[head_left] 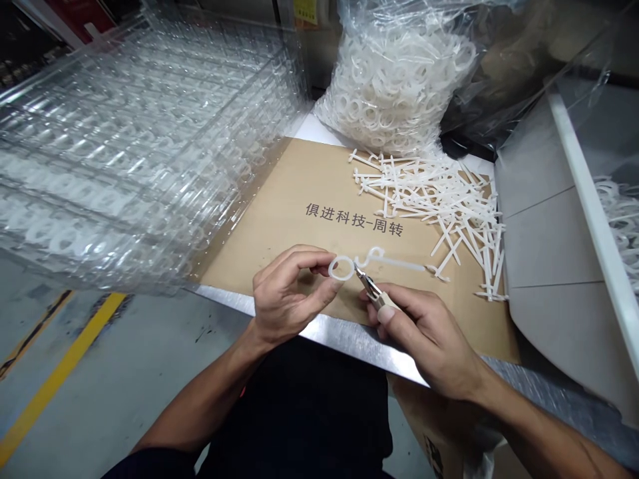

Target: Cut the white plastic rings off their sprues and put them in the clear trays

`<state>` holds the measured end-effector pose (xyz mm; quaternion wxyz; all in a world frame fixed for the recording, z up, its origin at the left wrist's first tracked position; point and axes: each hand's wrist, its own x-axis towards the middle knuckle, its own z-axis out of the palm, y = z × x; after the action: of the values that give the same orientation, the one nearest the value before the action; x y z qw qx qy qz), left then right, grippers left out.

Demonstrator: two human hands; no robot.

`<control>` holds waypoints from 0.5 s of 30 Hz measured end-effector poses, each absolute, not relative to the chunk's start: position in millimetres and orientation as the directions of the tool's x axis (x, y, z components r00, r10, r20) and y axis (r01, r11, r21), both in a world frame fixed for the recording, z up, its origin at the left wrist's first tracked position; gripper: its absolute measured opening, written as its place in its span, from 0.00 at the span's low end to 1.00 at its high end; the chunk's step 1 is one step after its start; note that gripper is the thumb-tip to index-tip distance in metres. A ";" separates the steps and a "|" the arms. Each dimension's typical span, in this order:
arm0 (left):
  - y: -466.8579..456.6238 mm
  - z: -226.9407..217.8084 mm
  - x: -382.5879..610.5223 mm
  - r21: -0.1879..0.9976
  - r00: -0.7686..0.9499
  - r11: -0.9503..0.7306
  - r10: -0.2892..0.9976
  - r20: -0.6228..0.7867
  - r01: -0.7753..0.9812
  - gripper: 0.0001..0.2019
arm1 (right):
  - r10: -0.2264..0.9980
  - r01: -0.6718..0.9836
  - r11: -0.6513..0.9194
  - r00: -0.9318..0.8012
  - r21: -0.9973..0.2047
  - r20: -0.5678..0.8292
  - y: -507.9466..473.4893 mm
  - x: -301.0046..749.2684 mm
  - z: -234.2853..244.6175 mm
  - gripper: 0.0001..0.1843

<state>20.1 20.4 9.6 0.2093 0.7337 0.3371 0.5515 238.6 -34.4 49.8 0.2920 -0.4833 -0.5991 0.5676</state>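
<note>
Between the thumb and fingers of my left hand (294,286) I pinch a white plastic ring (342,268) by its left side. My right hand (424,332) is wrapped round small cutting nippers (373,287) with a pale handle. Their metal tips are right beside the ring's right edge; I cannot tell whether the jaws touch it. Just beyond the tips is a thin white plastic sprue (399,262) with a hooked left end, above the brown cardboard sheet (279,219). Whether it is still joined to the ring is unclear.
Loose white sprues (429,186) are heaped on the right of the cardboard. Behind stands a clear bag of white rings (394,86). Stacked clear plastic trays (140,146) with white parts fill the left. A grey bin (544,219) borders the right, with rings (622,213) inside.
</note>
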 end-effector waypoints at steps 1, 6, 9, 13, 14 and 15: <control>20.3 9.6 20.0 0.681 0.165 -0.684 0.727 0.667 0.261 0.15 | 0.912 0.251 -0.107 -0.361 -0.962 -0.196 -34.6 238.8 50.0 0.14; 19.6 9.1 19.5 0.688 0.176 -0.681 0.731 0.660 0.250 0.16 | 0.913 0.253 -0.105 -0.358 -0.962 -0.194 -36.3 239.7 50.9 0.14; 19.7 9.1 19.4 0.687 0.177 -0.685 0.728 0.663 0.244 0.16 | 0.915 0.252 -0.106 -0.354 -0.962 -0.194 -36.5 239.7 50.1 0.14; 19.7 9.8 19.6 0.689 0.186 -0.682 0.731 0.657 0.247 0.15 | 0.914 0.255 -0.119 -0.350 -0.960 -0.207 -35.8 239.3 48.0 0.14; 19.6 10.0 19.7 0.690 0.186 -0.680 0.733 0.655 0.247 0.15 | 0.913 0.259 -0.121 -0.349 -0.958 -0.210 -35.6 239.2 47.7 0.14; 19.5 10.2 19.7 0.692 0.185 -0.679 0.734 0.654 0.247 0.15 | 0.912 0.263 -0.124 -0.349 -0.957 -0.214 -35.3 239.1 47.4 0.15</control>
<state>19.7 19.5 10.2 0.2233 0.7367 0.3330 0.5446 239.1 -35.3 47.4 0.2875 -0.4929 -0.5961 0.5648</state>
